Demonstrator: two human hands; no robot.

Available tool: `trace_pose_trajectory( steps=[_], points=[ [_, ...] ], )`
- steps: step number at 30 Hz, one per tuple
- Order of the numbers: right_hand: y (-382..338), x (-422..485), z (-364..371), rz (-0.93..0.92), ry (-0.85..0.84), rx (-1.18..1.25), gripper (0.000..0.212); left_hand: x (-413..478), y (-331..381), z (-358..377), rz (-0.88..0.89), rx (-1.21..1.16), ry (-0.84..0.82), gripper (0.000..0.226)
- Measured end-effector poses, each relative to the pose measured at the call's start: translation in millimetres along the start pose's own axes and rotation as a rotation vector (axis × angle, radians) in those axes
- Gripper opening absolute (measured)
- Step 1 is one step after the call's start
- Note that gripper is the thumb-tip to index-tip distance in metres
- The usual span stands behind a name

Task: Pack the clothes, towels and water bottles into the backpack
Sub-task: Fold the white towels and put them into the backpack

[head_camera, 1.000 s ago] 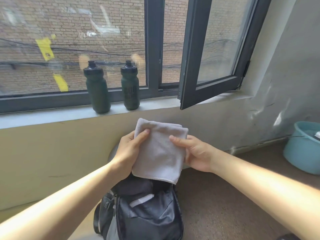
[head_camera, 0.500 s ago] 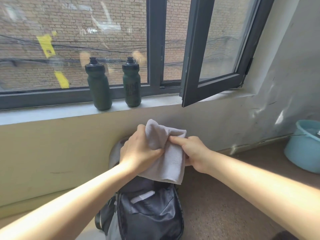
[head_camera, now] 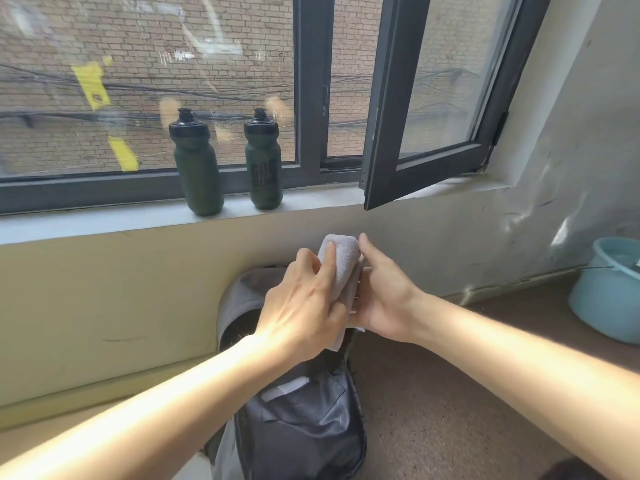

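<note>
- Towel (head_camera: pixel 343 258), grey and folded narrow, is held upright between our two hands, just above the backpack (head_camera: pixel 304 431) on the floor.
- Our left hand (head_camera: pixel 301 306) curls over its near side.
- Our right hand (head_camera: pixel 384 299) grasps its far side.
- Left bottle (head_camera: pixel 199 168) and right bottle (head_camera: pixel 264 164) stand upright on the sill (head_camera: pixel 104 223).

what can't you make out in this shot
Head view only:
Inside of the backpack: hidden by the left hand, the right hand and the towel they hold.
Part of the bucket: cut off by the right edge.
Print on the right-hand bottle: too small to read.
Bottom of the backpack: cut off by the lower edge.
</note>
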State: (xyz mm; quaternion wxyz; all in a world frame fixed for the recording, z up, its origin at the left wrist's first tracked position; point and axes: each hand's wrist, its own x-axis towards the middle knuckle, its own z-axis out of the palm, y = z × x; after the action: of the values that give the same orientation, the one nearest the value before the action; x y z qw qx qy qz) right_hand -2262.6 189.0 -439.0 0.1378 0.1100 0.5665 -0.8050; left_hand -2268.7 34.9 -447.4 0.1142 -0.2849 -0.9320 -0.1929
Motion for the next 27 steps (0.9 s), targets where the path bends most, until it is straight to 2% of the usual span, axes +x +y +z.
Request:
trace_pose_trajectory(
  steps=[3, 5, 9, 12, 14, 16, 18, 20, 21, 23, 25, 27],
  points=[
    [3.9, -3.0, 4.5, -0.04, -0.1, -0.072, 0.065, 1.1, -2.8, 0.2, 0.046, -0.032, -0.011, 0.066],
    [5.3, -2.3, 6.7, -0.045, -0.013, -0.076, 0.065, 2.6, -7.4, 0.6, 0.093, -0.134, -0.064, 0.063],
    [5.4, 3.5, -2.9, -0.035, 0.109, -0.103, 0.069, 8.0, -26.3, 0.5, 0.076, -0.668, -0.063, 0.058],
    [7.5, 5.0, -4.9, -0.043, 0.131, -0.125, 0.072, 8.7, -35.7, 1.7, 0.014, -0.757, 0.053, 0.042],
    [10.1, 4.6, -0.7, -0.087, 0.133, -0.115, 0.072, 8.1, -36.9, 2.2, -0.045, -0.778, 0.077, 0.047],
    [12.2, 4.1, 4.3, -0.153, 0.17, -0.147, 0.071, 7.6, -36.6, 3.2, -0.083, -0.89, -0.028, 0.064],
    [17.1, 7.2, 6.9, -0.182, 0.263, -0.286, 0.086, 5.9, -35.1, 4.7, -0.028, -1.038, -0.171, 0.076],
    [23.6, 11.9, 5.9, -0.183, 0.353, -0.476, 0.114, 1.5, -33.6, 7.1, 0.036, -1.125, -0.248, 0.078],
    [26.0, 13.5, 4.2, -0.187, 0.363, -0.543, 0.119, -0.7, -33.7, 7.6, 0.042, -1.14, -0.265, 0.078],
    [28.7, 12.6, -0.1, -0.166, 0.302, -0.643, 0.111, -3.0, -38.1, 7.4, 0.005, -1.11, -0.267, 0.075],
    [30.7, 9.2, -3.4, -0.103, 0.183, -0.753, 0.095, -4.1, -49.4, 10.1, 0.0, -0.978, -0.248, 0.074],
    [37.5, 10.2, -12.9, -0.03, 0.082, -0.866, 0.084, -4.8, -64.8, 16.6, 0.051, -0.749, -0.229, 0.08]
  ],
)
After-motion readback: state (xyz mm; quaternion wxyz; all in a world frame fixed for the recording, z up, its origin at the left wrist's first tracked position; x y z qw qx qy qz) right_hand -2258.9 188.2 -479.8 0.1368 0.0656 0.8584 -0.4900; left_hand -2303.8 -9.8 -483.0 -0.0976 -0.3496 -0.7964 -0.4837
